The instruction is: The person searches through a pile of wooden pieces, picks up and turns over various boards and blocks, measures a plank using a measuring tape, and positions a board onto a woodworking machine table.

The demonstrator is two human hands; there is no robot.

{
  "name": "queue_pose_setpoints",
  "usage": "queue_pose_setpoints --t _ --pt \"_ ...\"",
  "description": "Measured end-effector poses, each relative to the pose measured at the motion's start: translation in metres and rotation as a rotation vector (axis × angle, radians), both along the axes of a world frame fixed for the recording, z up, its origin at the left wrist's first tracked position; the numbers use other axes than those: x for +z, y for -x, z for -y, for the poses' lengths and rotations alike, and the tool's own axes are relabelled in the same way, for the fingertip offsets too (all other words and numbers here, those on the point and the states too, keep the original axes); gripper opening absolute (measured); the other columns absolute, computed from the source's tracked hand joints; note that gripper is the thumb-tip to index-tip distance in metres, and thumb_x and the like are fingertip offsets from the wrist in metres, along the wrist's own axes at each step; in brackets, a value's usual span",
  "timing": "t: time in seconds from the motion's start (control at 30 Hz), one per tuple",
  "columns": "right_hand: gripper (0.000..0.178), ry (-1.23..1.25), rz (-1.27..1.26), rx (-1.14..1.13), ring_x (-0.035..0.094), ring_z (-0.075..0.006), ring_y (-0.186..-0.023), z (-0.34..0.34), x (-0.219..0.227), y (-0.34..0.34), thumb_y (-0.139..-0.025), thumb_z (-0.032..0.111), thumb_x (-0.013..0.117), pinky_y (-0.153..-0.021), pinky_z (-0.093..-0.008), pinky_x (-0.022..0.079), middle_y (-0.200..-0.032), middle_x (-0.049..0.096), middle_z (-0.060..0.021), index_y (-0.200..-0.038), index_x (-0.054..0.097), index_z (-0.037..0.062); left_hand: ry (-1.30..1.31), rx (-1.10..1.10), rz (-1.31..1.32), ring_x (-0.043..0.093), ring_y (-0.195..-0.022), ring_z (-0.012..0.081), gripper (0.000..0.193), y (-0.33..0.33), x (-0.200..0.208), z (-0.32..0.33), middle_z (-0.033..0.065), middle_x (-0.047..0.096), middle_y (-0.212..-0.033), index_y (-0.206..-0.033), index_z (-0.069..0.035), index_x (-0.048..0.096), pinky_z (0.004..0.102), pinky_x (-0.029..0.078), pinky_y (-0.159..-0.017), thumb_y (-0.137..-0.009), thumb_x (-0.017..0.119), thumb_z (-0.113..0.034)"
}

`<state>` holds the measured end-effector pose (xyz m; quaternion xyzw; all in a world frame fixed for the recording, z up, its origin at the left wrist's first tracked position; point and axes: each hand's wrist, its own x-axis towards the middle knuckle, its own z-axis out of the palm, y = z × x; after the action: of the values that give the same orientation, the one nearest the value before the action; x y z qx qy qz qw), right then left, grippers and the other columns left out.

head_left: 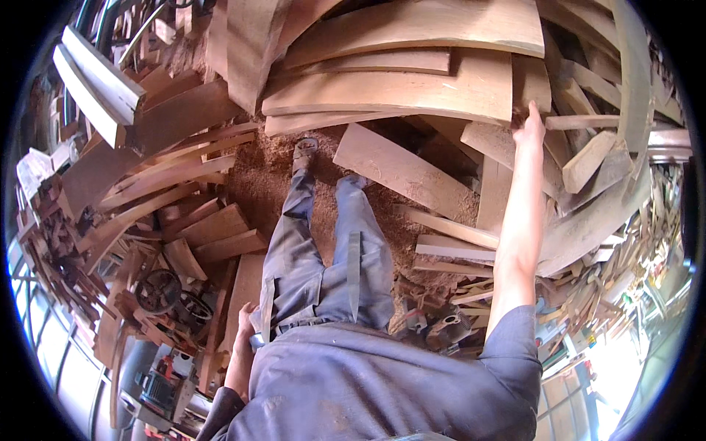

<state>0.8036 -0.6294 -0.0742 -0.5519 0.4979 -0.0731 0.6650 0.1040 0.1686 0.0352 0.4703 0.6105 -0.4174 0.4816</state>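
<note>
My right arm is stretched far forward, and my right hand (528, 131) is at the lower edge of a wooden board (531, 82) at the right end of the stack. One digit lies up against the board's face; the other fingers are curled and partly hidden. Left of it lies a wide pale plank (397, 90), with another long plank (419, 29) above it. My left hand (248, 320) hangs low beside my left hip, fingers loosely apart, with nothing seen in it. A small silvery thing (257, 340) shows at my waist near that wrist.
Sawdust (257, 173) covers the floor around my feet. A loose board (404, 167) slants close to my right foot. Offcuts (213, 228) pile up on the left, near a dark handwheel (158, 290) and a motor (157, 389). More scraps (618, 309) heap on the right.
</note>
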Motion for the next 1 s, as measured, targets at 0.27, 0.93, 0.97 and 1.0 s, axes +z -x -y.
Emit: queue_pose_setpoints --t 0.27,0.93,0.97,1.0 --pt "0.062 -0.261 0.074 -0.152 0.061 -0.0296 -0.112 0.01 0.001 -0.017 -0.088 0.038 0.076 -0.099 -0.0472 0.05 -0.122 0.065 -0.0122 -0.135 0.054 0.0052 -0.245 -0.349 0.235 0.065 -0.095 0.02 0.029 -0.051 0.036 0.044 0.0119 0.072 -0.102 -0.108 0.007 0.064 0.0351 0.052 -0.084 -0.092 0.071 -0.017" --pt "0.048 0.002 0.113 -0.365 0.064 -0.0255 -0.093 -0.105 0.106 0.152 -0.087 0.027 0.079 -0.078 -0.046 0.053 -0.112 0.066 -0.0107 -0.123 0.061 0.0011 -0.286 -0.219 0.566 0.059 -0.081 0.0103 0.01 -0.251 0.016 0.099 0.0011 0.062 -0.087 -0.091 -0.003 0.058 0.0263 0.049 -0.07 -0.094 0.061 -0.012" --pt "0.047 0.034 0.138 -0.353 0.063 -0.0234 -0.089 -0.102 0.104 0.178 -0.087 0.028 0.079 -0.074 -0.044 0.052 -0.111 0.066 -0.0099 -0.123 0.062 0.0029 -0.295 -0.127 0.583 0.061 -0.087 0.0109 0.014 -0.285 0.013 0.13 0.0027 0.065 -0.094 -0.1 -0.002 0.063 0.0267 0.05 -0.075 -0.095 0.062 -0.014" --pt "0.047 0.023 0.105 -0.34 0.062 -0.0222 -0.092 -0.101 0.103 0.204 -0.087 0.029 0.079 -0.072 -0.0428 0.05 -0.113 0.066 -0.0091 -0.124 0.062 0.0049 -0.149 -0.121 0.576 0.063 -0.1 0.0129 0.032 -0.322 0.02 0.158 0.0067 0.066 -0.111 -0.121 0.0 0.061 0.0291 0.051 -0.086 -0.097 0.064 -0.022"
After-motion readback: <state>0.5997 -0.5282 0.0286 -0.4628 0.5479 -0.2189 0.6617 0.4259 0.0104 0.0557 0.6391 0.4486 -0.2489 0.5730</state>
